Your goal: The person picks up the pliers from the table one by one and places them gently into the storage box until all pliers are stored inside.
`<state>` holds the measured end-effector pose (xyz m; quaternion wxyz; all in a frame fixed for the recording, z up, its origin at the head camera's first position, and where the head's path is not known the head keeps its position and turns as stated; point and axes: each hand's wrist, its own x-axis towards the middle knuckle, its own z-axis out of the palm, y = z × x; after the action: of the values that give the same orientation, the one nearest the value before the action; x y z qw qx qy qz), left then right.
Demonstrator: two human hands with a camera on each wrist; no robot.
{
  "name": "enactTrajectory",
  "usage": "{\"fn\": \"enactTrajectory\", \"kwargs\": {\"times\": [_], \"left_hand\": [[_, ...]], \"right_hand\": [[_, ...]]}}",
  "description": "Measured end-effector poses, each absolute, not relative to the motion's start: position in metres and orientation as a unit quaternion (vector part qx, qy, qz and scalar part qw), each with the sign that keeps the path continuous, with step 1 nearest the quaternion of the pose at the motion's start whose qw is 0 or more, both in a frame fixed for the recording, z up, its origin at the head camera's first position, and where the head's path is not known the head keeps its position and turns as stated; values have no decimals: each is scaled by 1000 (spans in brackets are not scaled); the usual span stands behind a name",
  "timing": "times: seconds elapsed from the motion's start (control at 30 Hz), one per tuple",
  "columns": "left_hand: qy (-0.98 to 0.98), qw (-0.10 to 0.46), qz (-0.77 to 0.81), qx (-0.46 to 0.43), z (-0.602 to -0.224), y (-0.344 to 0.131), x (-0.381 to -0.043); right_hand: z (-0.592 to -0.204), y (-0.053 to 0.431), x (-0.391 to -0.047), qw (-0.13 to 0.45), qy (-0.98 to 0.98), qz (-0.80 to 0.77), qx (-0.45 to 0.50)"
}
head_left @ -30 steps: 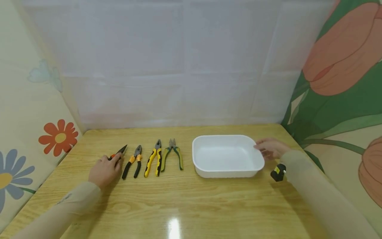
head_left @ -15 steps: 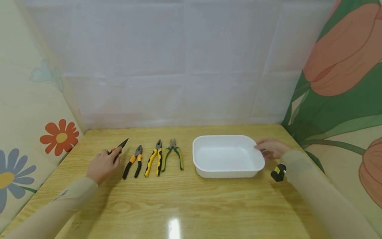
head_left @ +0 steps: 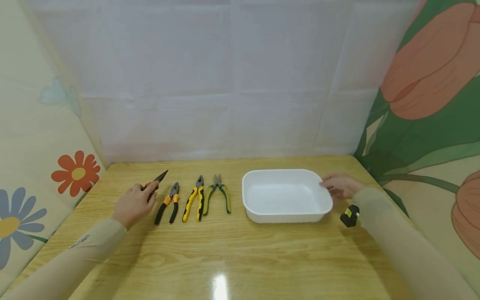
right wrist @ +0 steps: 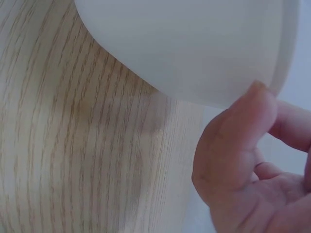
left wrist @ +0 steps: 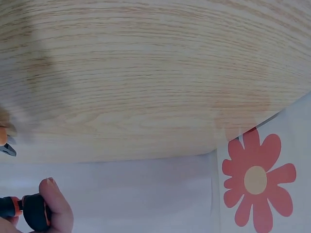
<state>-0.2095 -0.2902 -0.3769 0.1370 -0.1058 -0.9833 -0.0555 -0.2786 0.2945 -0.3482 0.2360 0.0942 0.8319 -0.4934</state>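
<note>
My left hand grips needle-nose pliers with black and orange handles, their dark tip pointing up and right. In the left wrist view only part of the black-and-orange handle shows beside my thumb. Just right of that hand lie pliers with black and orange handles. Beyond them are yellow-and-black pliers and green-handled pliers, jaws toward the back. At the white plastic basin, my right hand pinches the right rim, the thumb on the outer wall.
The basin stands on the wooden table right of the pliers. A white sheet hangs behind the table's back edge. Flower-patterned cloths flank both sides. A small black device sits at my right wrist.
My left hand has shifted slightly right and toward the back with the needle-nose pliers, whose tip is now higher in view. The right hand and basin have stayed put.
</note>
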Motion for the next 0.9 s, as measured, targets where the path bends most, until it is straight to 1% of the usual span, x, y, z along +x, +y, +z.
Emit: {"fn": "enactTrajectory", "kwargs": {"times": [0.2,0.9], "left_hand": [[-985,124,-55,-105,-371,-281,-207],[-977,148,-9,-152,-366,-259,-206]], "right_hand": [[-347,293,-278,235,840,-481,94],[-346,294,-280,236,843,-474,95]]}}
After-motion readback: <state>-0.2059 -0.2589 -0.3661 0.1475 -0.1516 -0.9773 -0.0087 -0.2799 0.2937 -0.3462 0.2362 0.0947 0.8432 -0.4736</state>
